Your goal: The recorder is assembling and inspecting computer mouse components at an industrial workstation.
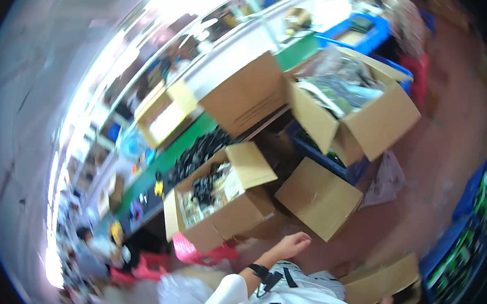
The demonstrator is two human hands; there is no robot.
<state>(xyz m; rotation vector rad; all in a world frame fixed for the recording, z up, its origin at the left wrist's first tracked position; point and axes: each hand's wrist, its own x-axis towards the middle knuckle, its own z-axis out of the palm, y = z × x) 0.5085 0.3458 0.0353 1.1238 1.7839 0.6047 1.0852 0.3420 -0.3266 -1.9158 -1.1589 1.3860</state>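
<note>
My left hand (pixel 293 244) reaches out in front of my body, with a black strap (pixel 260 272) round its wrist. Its fingers look loosely bent and slightly apart, and nothing shows in them. Closest to it is an open, tilted cardboard box (pixel 321 198) with its flap side toward me; hand and box look apart. Only a blurred bit of my right hand (pixel 385 303) shows at the lower edge, beside another cardboard box (pixel 383 282). Its fingers cannot be made out. An open carton (pixel 231 218) with black parts and clear bags stands farther left.
A big open carton (pixel 385 124) full of plastic-bagged items sits on blue crates (pixel 343 168). Behind runs a green-topped bench (pixel 205 126) with a heap of black parts (pixel 201 152). Pink stools (pixel 191 251) and a seated person (pixel 100 246) are left; blue bins (pixel 451 250) stand right.
</note>
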